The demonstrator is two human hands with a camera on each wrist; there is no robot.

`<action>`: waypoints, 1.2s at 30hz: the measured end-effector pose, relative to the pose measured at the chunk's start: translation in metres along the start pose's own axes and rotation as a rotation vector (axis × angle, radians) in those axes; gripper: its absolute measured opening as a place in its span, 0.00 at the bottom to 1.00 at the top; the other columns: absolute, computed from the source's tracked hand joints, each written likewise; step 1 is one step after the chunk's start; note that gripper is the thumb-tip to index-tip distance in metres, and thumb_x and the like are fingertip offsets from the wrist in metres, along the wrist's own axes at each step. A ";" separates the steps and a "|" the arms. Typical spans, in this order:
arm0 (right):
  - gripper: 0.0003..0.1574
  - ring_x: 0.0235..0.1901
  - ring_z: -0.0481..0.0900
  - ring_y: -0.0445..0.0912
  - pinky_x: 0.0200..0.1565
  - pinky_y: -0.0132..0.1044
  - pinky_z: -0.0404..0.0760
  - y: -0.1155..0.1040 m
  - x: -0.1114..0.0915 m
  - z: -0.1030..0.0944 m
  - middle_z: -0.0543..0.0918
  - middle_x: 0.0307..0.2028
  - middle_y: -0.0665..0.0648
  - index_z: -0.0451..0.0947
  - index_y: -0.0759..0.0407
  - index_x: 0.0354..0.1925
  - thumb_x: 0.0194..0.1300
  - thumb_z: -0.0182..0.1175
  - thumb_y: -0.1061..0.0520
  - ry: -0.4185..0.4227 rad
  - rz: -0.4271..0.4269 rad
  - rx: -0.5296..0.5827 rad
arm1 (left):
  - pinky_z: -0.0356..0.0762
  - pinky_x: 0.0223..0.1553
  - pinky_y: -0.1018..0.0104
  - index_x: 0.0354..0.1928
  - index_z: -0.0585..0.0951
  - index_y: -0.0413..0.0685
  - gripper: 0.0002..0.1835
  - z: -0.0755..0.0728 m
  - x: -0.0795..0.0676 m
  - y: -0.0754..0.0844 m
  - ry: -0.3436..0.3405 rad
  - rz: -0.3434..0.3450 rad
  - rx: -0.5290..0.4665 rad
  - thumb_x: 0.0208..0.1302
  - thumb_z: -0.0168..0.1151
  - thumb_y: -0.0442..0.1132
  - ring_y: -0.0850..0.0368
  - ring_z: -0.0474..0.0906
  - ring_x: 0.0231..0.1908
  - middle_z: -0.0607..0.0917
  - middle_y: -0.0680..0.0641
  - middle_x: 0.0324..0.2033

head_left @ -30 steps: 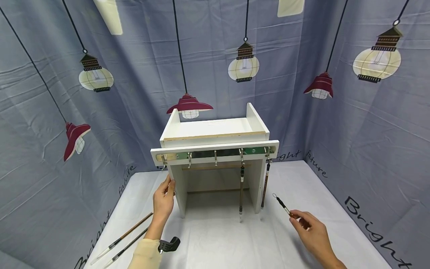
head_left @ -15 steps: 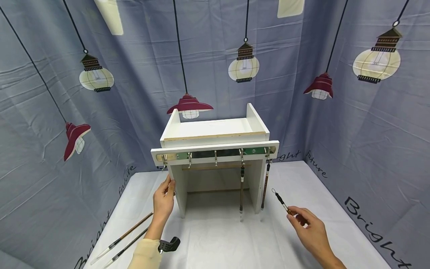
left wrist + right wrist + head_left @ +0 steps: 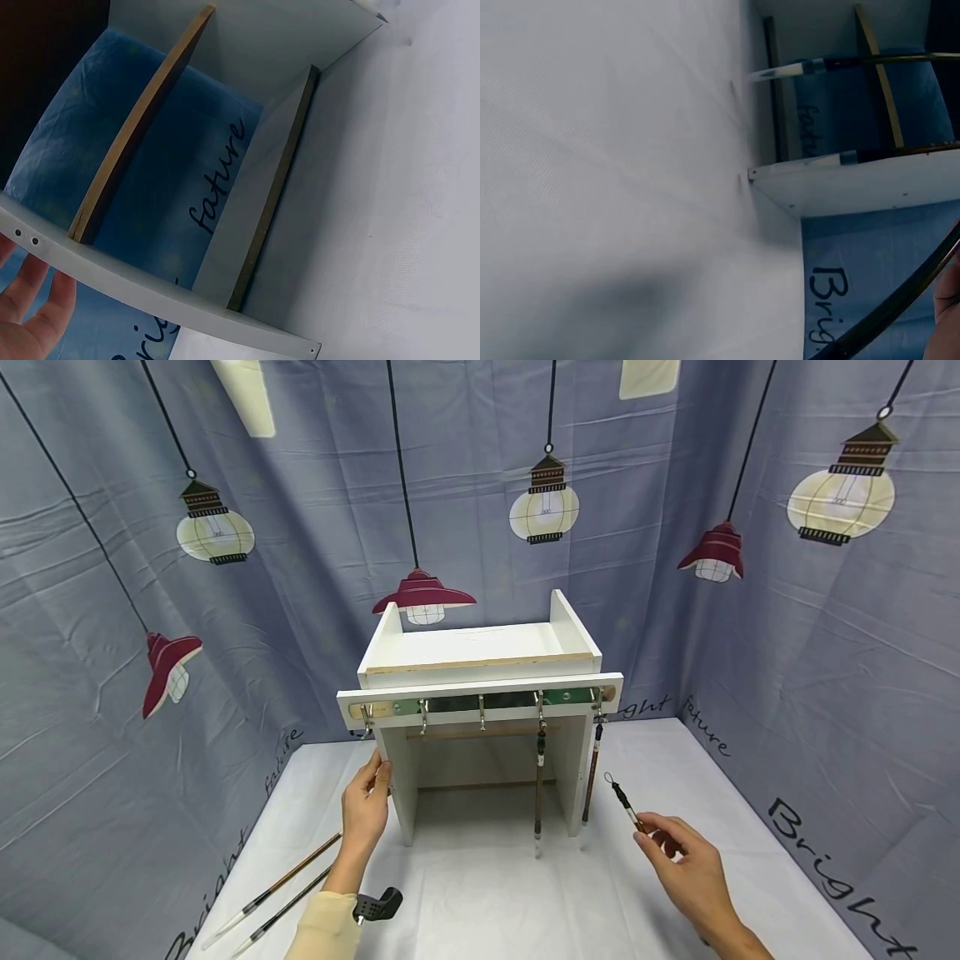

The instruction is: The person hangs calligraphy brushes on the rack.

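In the head view, my left hand point(image 3: 366, 806) grips the front edge of the left side panel of a white wooden rack point(image 3: 480, 672). Its fingers point(image 3: 56, 304) lie against the panel's outer side in the left wrist view. My right hand point(image 3: 686, 872) pinches a calligraphy brush point(image 3: 624, 799) by its handle, with the hanging loop pointing up toward the rack; the bristle end is hidden. Two brushes hang bristles down from the rack's hooks: one brush point(image 3: 538, 785) second from the right, another brush point(image 3: 593, 768) on the rightmost hook.
Two more calligraphy brushes lie on the white-covered table point(image 3: 480, 910) at left: a brown brush point(image 3: 288, 878) and a dark brush point(image 3: 283, 910). Left of the hanging brushes, the hook rail point(image 3: 450, 704) has three bare hooks. A printed curtain point(image 3: 322, 527) encloses the table.
My right hand has moved slightly up and left with the brush, bringing its loop nearer the rack. The left hand and the rack have stayed put.
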State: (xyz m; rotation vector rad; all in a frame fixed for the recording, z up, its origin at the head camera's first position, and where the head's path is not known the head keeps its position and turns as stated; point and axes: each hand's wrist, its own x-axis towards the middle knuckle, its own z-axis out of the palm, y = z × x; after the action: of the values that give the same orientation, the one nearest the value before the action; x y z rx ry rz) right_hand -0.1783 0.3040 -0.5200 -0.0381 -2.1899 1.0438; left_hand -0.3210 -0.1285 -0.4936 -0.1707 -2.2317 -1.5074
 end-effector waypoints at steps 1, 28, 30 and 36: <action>0.21 0.30 0.75 0.33 0.32 0.22 0.71 -0.001 0.000 0.000 0.86 0.37 0.48 0.88 0.55 0.47 0.56 0.75 0.70 0.000 -0.002 0.000 | 0.75 0.63 0.40 0.74 0.71 0.45 0.28 0.000 0.000 0.000 0.001 0.001 0.005 0.80 0.54 0.51 0.38 0.81 0.59 0.79 0.40 0.67; 0.25 0.30 0.76 0.34 0.31 0.24 0.72 -0.031 0.007 0.014 0.87 0.34 0.52 0.87 0.57 0.48 0.53 0.75 0.74 -0.009 -0.140 0.165 | 0.79 0.58 0.43 0.73 0.73 0.48 0.26 0.001 0.000 -0.001 0.014 0.009 -0.005 0.79 0.55 0.50 0.40 0.83 0.57 0.82 0.42 0.65; 0.24 0.30 0.77 0.34 0.31 0.24 0.73 -0.034 0.008 0.014 0.87 0.34 0.51 0.87 0.58 0.48 0.54 0.74 0.75 -0.022 -0.168 0.185 | 0.79 0.57 0.42 0.73 0.73 0.48 0.26 0.001 0.000 0.000 0.016 0.010 -0.006 0.79 0.55 0.50 0.40 0.83 0.57 0.81 0.42 0.65; 0.24 0.31 0.79 0.34 0.31 0.25 0.73 -0.040 0.012 0.019 0.87 0.36 0.52 0.86 0.58 0.49 0.54 0.74 0.74 -0.036 -0.186 0.211 | 0.79 0.57 0.42 0.73 0.73 0.48 0.26 0.001 0.001 0.000 0.021 0.014 0.001 0.79 0.55 0.50 0.39 0.82 0.57 0.82 0.42 0.65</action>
State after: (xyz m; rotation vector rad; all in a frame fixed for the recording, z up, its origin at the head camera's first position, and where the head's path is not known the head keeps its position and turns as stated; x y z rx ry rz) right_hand -0.1881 0.2677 -0.4935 0.2770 -2.0578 1.1686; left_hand -0.3220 -0.1275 -0.4936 -0.1688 -2.2106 -1.4943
